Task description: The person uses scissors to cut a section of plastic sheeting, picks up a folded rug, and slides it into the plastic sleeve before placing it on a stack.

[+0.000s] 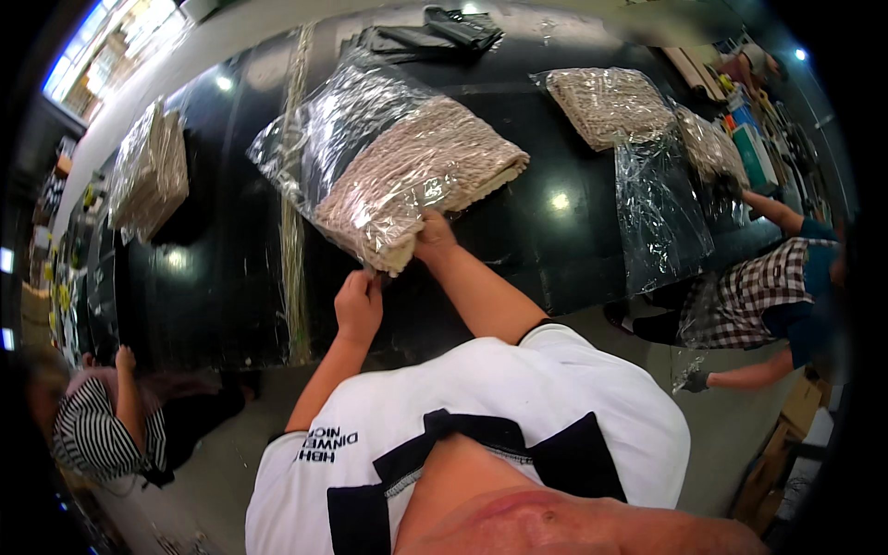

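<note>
A folded beige textile [421, 166] with a ribbed, fluffy surface lies tilted on the dark table in front of me. A clear plastic bag [356, 102] covers it, with slack film reaching past its far left side. My right hand [435, 237] is closed on the near edge of the bagged textile, and some of its fingers are hidden. At the near left corner, my left hand [359, 303] is closed in a pinch, close to the film and textile edge. What lies between its fingertips is too small to make out.
The black table [222, 305] carries another bagged beige bundle [153, 171] at left and more [610, 106] at right, one trailing loose film [659, 217]. Dark folded plastic [435, 35] lies at the far edge. Co-workers stand at right [768, 287] and left [106, 421].
</note>
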A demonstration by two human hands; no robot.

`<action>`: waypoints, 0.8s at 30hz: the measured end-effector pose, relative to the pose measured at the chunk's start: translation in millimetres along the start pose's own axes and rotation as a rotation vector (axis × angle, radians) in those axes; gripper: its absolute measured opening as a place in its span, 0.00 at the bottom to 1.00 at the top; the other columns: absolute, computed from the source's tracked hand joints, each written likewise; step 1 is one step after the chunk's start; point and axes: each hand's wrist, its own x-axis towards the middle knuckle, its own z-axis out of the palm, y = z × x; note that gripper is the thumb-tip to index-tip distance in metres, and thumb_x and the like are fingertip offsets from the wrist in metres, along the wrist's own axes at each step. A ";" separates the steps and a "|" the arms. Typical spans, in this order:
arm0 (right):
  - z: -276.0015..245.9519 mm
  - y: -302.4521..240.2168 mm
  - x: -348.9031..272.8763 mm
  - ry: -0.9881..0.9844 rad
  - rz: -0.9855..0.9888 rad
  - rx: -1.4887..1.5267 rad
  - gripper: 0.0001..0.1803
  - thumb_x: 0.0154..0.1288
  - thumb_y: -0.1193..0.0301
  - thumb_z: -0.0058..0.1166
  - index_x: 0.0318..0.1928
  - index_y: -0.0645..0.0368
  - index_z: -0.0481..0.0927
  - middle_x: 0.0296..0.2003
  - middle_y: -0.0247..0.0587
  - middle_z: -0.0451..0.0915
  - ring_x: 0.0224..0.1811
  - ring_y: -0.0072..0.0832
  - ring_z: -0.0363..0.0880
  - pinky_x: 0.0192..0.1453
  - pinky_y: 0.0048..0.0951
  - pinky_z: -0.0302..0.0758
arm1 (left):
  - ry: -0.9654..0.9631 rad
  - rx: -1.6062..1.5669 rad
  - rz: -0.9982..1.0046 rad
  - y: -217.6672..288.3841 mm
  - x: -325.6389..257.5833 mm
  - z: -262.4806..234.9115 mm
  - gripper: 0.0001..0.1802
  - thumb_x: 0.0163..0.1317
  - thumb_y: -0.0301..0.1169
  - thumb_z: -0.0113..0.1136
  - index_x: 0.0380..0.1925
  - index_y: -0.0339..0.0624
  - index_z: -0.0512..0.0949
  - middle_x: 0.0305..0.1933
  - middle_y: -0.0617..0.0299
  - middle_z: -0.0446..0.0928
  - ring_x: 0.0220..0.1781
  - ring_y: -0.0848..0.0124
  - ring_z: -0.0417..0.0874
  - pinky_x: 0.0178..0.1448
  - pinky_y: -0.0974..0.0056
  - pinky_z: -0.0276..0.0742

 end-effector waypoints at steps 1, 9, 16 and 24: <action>10.8 1.2 9.5 0.048 -0.025 -0.006 0.20 0.68 0.67 0.44 0.56 0.67 0.72 0.51 0.52 0.78 0.55 0.43 0.76 0.63 0.47 0.71 | -0.001 -0.003 -0.017 2.6 -1.7 -0.7 0.04 0.58 0.24 0.60 0.29 0.38 0.74 0.28 0.51 0.74 0.30 0.50 0.77 0.33 0.55 0.73; -25.1 9.4 14.8 0.030 0.083 -0.036 0.21 0.62 0.73 0.49 0.55 0.66 0.74 0.50 0.50 0.80 0.55 0.42 0.77 0.66 0.46 0.69 | -0.277 0.064 -0.029 -1.0 18.2 -16.7 0.04 0.57 0.25 0.57 0.29 0.35 0.74 0.30 0.44 0.74 0.33 0.44 0.76 0.36 0.52 0.72; 24.2 44.4 7.8 0.359 -0.016 -0.256 0.18 0.51 0.73 0.65 0.43 0.68 0.81 0.34 0.45 0.82 0.35 0.37 0.81 0.40 0.40 0.79 | -0.643 0.219 -0.077 -93.0 -3.7 -46.3 0.07 0.56 0.27 0.61 0.26 0.34 0.75 0.23 0.49 0.74 0.25 0.56 0.77 0.31 0.57 0.72; 13.5 53.8 96.8 0.294 -0.087 -0.462 0.11 0.54 0.67 0.62 0.35 0.61 0.83 0.30 0.41 0.82 0.29 0.34 0.79 0.35 0.39 0.75 | -0.700 0.019 0.076 -28.0 17.5 -16.2 0.06 0.54 0.26 0.64 0.27 0.35 0.77 0.22 0.54 0.75 0.24 0.65 0.77 0.31 0.62 0.73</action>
